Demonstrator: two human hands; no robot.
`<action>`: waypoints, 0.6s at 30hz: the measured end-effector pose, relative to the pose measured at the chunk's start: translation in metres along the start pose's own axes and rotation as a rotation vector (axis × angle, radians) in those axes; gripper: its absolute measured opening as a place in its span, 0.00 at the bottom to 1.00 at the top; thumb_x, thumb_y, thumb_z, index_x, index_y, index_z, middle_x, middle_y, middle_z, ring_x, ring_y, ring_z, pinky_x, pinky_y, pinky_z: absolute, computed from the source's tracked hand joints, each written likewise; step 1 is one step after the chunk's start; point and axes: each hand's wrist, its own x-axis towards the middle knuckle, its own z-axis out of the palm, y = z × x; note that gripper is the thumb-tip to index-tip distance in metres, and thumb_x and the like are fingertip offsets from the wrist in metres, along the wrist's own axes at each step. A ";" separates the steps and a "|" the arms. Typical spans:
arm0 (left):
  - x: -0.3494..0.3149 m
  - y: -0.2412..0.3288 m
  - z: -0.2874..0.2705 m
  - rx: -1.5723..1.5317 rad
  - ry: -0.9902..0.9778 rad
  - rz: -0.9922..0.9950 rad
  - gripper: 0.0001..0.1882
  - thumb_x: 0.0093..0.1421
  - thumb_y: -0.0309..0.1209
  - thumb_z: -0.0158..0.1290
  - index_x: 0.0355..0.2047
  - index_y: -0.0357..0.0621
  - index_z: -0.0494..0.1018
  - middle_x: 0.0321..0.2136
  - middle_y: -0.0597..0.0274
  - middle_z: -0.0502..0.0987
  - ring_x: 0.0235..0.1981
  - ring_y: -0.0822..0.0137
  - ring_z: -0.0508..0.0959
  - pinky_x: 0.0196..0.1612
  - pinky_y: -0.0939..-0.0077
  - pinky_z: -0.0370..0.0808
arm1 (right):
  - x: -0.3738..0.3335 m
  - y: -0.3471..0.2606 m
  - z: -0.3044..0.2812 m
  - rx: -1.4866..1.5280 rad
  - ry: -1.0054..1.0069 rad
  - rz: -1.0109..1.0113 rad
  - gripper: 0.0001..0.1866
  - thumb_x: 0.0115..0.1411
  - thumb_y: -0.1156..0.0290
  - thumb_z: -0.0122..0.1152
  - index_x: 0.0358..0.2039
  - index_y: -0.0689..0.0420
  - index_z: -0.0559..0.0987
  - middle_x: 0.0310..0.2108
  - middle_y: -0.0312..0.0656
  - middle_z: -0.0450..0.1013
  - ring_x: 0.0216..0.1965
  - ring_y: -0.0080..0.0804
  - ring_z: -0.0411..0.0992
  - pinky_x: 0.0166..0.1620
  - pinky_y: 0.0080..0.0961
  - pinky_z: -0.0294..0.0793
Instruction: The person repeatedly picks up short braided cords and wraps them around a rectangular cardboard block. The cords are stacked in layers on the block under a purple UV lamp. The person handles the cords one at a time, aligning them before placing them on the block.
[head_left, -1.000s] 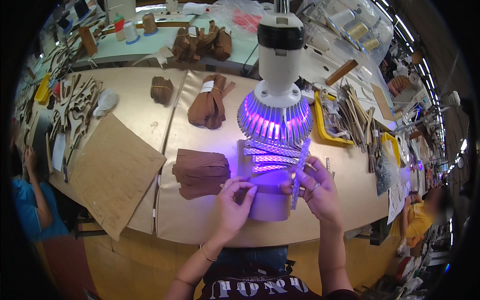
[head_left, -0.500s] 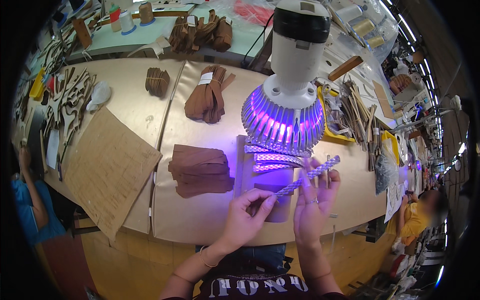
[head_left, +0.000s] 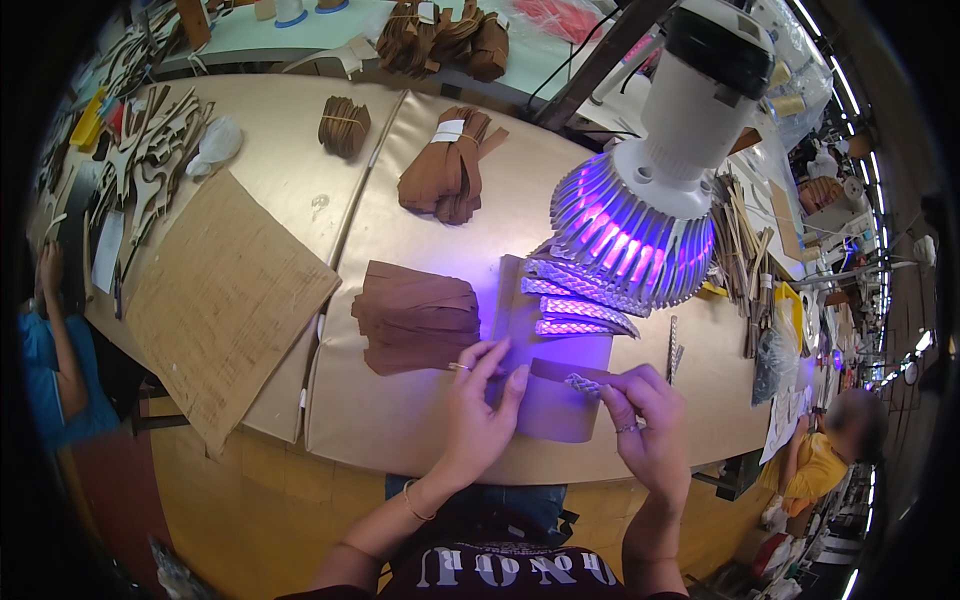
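Right grip [head_left: 652,425] on braided cord [head_left: 582,384], partly hidden

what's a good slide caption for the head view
Right hand pinching a braided cord near a purple-glowing lamp, left hand alongside.

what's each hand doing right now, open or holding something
Left hand: open, thumb and forefinger apart, nothing visible in its grip.
Right hand: closed, holding a braided strap in its fingertips.

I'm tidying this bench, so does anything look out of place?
Mildly: two thin greyish strips lie apart, right of the grouped silvery braided straps, so they look stray. The loose brown flat-strip pile is splayed with no visible band, unlike the small brown banded bundle.
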 end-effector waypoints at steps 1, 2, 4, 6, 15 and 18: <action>0.000 -0.004 0.004 -0.035 0.002 -0.122 0.16 0.59 0.27 0.60 0.48 0.37 0.76 0.43 0.56 0.75 0.41 0.67 0.77 0.45 0.74 0.74 | 0.005 -0.001 -0.001 0.037 0.013 -0.025 0.04 0.58 0.78 0.62 0.33 0.64 0.79 0.28 0.42 0.73 0.26 0.30 0.72 0.31 0.21 0.72; 0.000 -0.007 0.005 -0.007 0.022 0.013 0.16 0.58 0.27 0.60 0.47 0.36 0.76 0.44 0.56 0.75 0.41 0.67 0.77 0.46 0.75 0.74 | 0.009 -0.002 -0.001 0.078 -0.022 -0.012 0.05 0.58 0.78 0.63 0.34 0.64 0.78 0.27 0.41 0.73 0.25 0.29 0.71 0.31 0.21 0.71; -0.001 -0.011 0.006 0.067 0.026 0.144 0.15 0.57 0.26 0.61 0.45 0.36 0.77 0.44 0.56 0.75 0.42 0.66 0.77 0.48 0.75 0.74 | 0.015 -0.004 0.002 0.154 -0.084 0.025 0.06 0.58 0.77 0.64 0.35 0.64 0.78 0.27 0.39 0.73 0.25 0.26 0.70 0.31 0.23 0.70; -0.001 -0.011 0.003 -0.011 -0.023 0.092 0.12 0.57 0.22 0.59 0.42 0.36 0.78 0.46 0.56 0.75 0.44 0.70 0.76 0.46 0.78 0.74 | 0.023 -0.002 0.008 0.232 -0.144 0.062 0.10 0.57 0.75 0.66 0.39 0.63 0.76 0.27 0.38 0.73 0.25 0.23 0.69 0.30 0.23 0.69; 0.004 0.006 -0.012 -0.605 -0.155 -0.347 0.13 0.61 0.18 0.55 0.46 0.37 0.70 0.36 0.59 0.81 0.33 0.76 0.79 0.37 0.87 0.74 | 0.025 0.009 0.020 0.227 -0.152 0.022 0.15 0.59 0.72 0.65 0.43 0.61 0.70 0.23 0.40 0.71 0.23 0.25 0.67 0.28 0.23 0.68; 0.006 0.007 -0.013 -0.738 -0.154 -0.400 0.18 0.61 0.17 0.54 0.51 0.37 0.65 0.37 0.56 0.81 0.34 0.75 0.80 0.38 0.85 0.76 | 0.025 0.008 0.021 0.237 -0.149 0.074 0.16 0.59 0.72 0.65 0.42 0.61 0.69 0.24 0.40 0.72 0.23 0.24 0.67 0.28 0.22 0.67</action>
